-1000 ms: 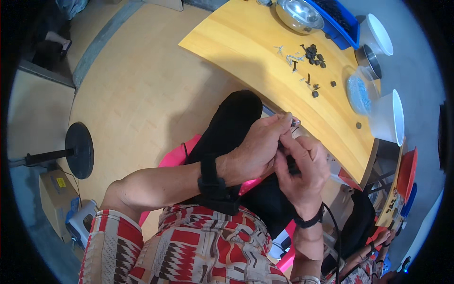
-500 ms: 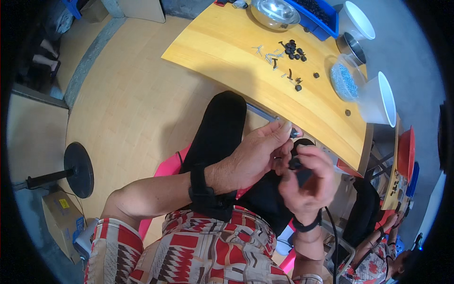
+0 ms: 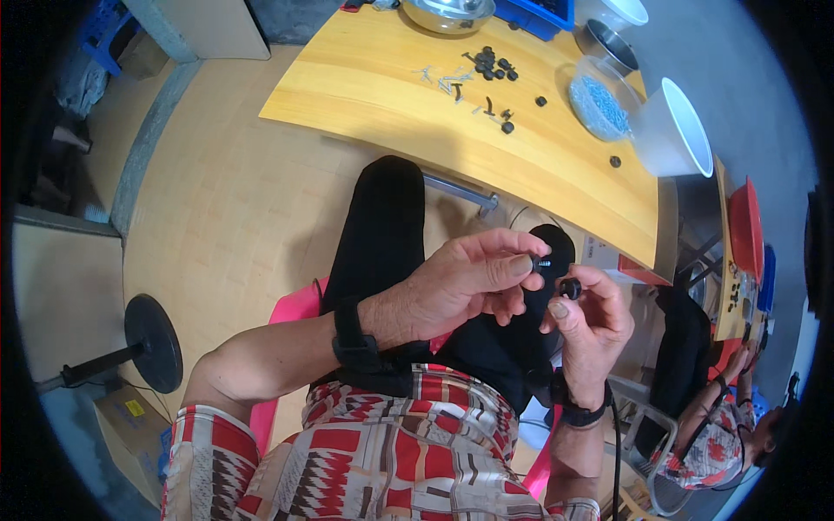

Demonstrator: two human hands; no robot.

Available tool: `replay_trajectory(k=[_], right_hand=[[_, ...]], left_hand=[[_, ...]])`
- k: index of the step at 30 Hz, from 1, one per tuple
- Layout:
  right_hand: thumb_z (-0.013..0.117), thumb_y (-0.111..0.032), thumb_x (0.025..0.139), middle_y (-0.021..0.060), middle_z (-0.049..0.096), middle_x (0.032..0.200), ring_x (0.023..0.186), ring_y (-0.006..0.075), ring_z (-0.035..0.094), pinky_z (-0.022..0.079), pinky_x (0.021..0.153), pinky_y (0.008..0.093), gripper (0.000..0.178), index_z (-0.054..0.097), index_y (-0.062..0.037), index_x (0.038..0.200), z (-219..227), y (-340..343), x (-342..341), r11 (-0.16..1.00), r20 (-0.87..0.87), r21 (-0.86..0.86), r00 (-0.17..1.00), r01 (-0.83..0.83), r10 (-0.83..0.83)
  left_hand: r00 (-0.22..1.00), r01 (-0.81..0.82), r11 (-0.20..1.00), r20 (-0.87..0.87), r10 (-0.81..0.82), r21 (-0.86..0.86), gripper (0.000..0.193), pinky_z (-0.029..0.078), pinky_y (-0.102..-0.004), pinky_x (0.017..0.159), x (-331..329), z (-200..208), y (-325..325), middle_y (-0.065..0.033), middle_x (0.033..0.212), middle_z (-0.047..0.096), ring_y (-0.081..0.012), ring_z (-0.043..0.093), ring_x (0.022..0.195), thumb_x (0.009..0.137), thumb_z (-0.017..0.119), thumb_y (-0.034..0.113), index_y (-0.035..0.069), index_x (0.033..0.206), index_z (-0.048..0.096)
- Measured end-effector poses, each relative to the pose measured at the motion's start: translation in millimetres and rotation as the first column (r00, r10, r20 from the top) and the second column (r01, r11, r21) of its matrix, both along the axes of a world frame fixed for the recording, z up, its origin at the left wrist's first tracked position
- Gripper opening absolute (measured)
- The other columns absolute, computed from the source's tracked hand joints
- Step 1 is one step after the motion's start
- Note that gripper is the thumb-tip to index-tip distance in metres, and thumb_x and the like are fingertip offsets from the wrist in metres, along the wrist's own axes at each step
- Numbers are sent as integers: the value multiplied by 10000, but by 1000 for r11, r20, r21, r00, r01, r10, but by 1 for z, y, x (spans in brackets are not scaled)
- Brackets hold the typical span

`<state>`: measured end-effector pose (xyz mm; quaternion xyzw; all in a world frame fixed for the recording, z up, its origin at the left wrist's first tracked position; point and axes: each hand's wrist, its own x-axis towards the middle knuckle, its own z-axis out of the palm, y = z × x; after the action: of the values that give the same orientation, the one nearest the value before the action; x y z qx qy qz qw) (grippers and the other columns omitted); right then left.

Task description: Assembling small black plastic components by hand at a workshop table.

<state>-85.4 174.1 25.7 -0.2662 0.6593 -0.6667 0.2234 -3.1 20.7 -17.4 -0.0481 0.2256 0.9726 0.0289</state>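
Over my lap, just off the table's near edge, both hands are raised close together. Thumb and forefinger of my left hand (image 3: 456, 282) pinch a small black piece with a silver threaded screw (image 3: 544, 262) sticking out toward the right. My right hand (image 3: 597, 328) is closed around a small round black knob (image 3: 570, 287), held by the thumb and fingertips. A small gap separates the knob from the screw. On the wooden table (image 3: 365, 78) lie a cluster of black knobs (image 3: 491, 65), loose silver screws (image 3: 450, 84) and a few scattered black pieces (image 3: 507, 128).
Along the table's far side stand a steel bowl (image 3: 447, 16), a blue tray (image 3: 539, 26), a clear tub of bluish screws (image 3: 598, 108) and a white bucket (image 3: 673, 130). A black round-based stand (image 3: 155, 343) is on the floor at left. A person (image 3: 708, 434) sits at far right.
My hands have drawn apart a little, baring the screw in the left and the knob in the right. The view has shifted, so the table's things appear further left and higher.
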Motion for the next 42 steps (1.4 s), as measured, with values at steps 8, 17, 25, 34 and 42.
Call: replay_trajectory(k=[8, 17, 25, 34, 42], right_hand=[[731, 2, 654, 9, 551, 800, 687, 40, 490, 406, 630, 165, 365, 556, -1, 974, -7, 14, -4, 1000, -90, -7, 996, 4, -5], [707, 21, 677, 74, 587, 844, 663, 85, 559, 469, 574, 190, 368, 521, 13, 994, -5, 18, -6, 995, -55, -65, 996, -69, 65], [641, 10, 744, 106, 589, 854, 627, 115, 581, 493, 578, 220, 323, 501, 37, 1034, 4, 17, -5, 995, 20, -60, 997, -78, 79], [625, 13, 744, 100, 577, 874, 692, 103, 562, 478, 611, 216, 315, 511, 54, 1034, 3, 19, -2, 999, -152, -13, 988, -42, 39], [662, 17, 697, 96, 561, 899, 710, 94, 538, 444, 637, 198, 307, 553, 42, 984, 1, 23, -4, 998, -211, 61, 977, -19, 31]], left_hand=[[997, 73, 997, 32, -73, 11, 277, 495, -222, 568, 0, -2, 5, -86, 888, 614, -124, 605, 679, 836, 570, 155, 38, 1082, 522], [992, 125, 992, -29, -125, -20, 263, 513, -274, 622, 0, -2, 4, -108, 927, 620, -157, 618, 727, 841, 547, 141, 47, 1084, 510], [989, 117, 993, -86, -120, -33, 263, 510, -257, 618, 0, -4, 4, -121, 962, 609, -155, 614, 733, 847, 534, 108, 43, 1100, 504], [986, 154, 988, -67, -154, 3, 305, 505, -255, 638, 1, -2, 3, -117, 980, 607, -153, 615, 748, 860, 512, 137, 27, 1144, 492], [986, 134, 991, -96, -135, -16, 297, 514, -269, 652, 1, -4, 3, -113, 985, 605, -159, 619, 754, 856, 518, 131, 37, 1137, 493]])
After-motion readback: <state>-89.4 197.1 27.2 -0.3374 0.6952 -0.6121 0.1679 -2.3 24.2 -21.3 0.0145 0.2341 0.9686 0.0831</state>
